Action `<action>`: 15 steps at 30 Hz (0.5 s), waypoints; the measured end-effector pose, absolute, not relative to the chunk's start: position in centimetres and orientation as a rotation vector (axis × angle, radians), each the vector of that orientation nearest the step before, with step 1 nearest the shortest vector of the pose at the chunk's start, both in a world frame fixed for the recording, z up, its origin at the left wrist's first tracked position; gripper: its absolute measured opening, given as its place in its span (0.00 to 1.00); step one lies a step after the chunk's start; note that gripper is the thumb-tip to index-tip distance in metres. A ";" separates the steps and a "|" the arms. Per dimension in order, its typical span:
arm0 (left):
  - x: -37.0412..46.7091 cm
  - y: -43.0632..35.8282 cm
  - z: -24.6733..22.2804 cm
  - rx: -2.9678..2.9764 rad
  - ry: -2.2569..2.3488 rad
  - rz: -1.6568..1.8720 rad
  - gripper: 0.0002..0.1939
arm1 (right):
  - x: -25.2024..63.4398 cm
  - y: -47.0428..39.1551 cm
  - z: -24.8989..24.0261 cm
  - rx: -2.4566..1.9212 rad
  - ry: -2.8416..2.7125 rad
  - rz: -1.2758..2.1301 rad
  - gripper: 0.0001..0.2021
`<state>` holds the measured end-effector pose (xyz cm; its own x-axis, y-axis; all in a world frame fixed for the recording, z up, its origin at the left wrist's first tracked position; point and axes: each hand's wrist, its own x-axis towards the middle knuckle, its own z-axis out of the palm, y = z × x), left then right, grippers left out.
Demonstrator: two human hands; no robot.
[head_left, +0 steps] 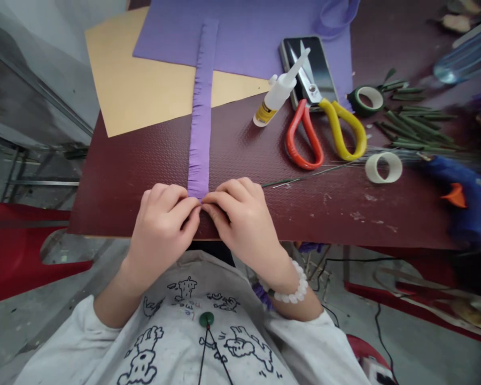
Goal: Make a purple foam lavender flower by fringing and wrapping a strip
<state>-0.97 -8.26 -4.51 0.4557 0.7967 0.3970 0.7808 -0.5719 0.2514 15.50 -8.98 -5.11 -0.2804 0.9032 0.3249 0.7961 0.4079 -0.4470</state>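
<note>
A long purple paper strip (200, 128), fringed with small cuts along its left edge, runs from the purple sheet down to my fingers. My left hand (160, 230) pinches the left corner of its near end between thumb and forefinger. Close beside it, my right hand (244, 227) pinches the right corner, the two sets of fingertips almost touching. What lies right under the fingertips is hidden. Just beyond my right hand, a thin green-wrapped wire (300, 176) rests on the table.
Beyond the strip lie a yellow sheet (144, 96) and a purple sheet (248, 32). To the right are a glue bottle (273, 101), scissors (312, 96) on a phone (324, 64), tape rolls (383, 168), green stems (420, 125) and a blue glue gun (467, 187).
</note>
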 end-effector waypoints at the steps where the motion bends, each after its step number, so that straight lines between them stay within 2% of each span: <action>1: -0.9 -8.2 -4.5 2.614 1.442 0.752 0.05 | 15.6 -9.2 -5.3 -1.407 -2.121 0.234 0.09; 9: -0.8 -7.4 -3.8 2.495 1.460 0.626 0.07 | 15.8 -9.7 -5.6 -1.315 -2.202 0.020 0.08; 15: -1.0 -7.6 -4.3 2.549 1.449 0.723 0.06 | 15.3 -8.7 -5.5 -1.416 -2.196 0.155 0.09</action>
<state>-1.01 -7.62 -4.33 0.4268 0.8362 0.3445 0.7781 -0.5337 0.3314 15.34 -8.70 -5.46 -0.3199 0.8765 0.3598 0.8173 0.4474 -0.3632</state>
